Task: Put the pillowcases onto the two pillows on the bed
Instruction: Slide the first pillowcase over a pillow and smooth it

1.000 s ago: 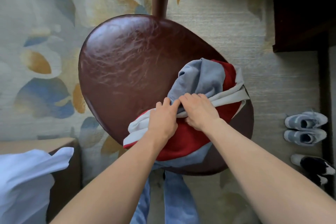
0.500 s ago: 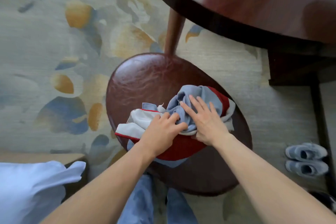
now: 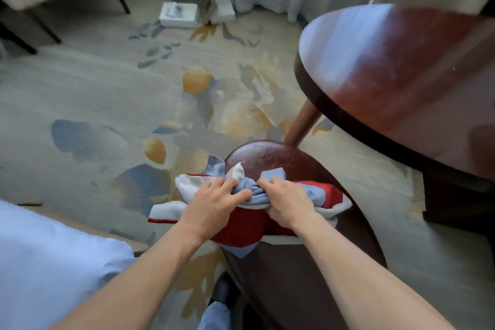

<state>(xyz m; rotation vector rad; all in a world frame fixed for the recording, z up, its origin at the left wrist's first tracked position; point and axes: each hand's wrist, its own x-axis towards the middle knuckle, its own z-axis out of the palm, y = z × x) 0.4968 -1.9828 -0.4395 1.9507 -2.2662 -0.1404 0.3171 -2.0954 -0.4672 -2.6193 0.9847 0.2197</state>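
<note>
A patterned carpet (image 3: 107, 94) fills the room; a dark round table (image 3: 401, 75) stands right. Below it, a brown leather seat (image 3: 281, 158) holds the bunched red, grey and white pillowcases (image 3: 246, 222). The left hand (image 3: 214, 203) and right hand (image 3: 288, 199) both clutch their grey folds. Lifted in a tangle, loose ends might drag or slip to the floor.

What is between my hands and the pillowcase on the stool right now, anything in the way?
Nothing visible. Both the left hand and the right hand are already on the bunched red, grey and white pillowcase, which lies on the brown leather stool.
</note>
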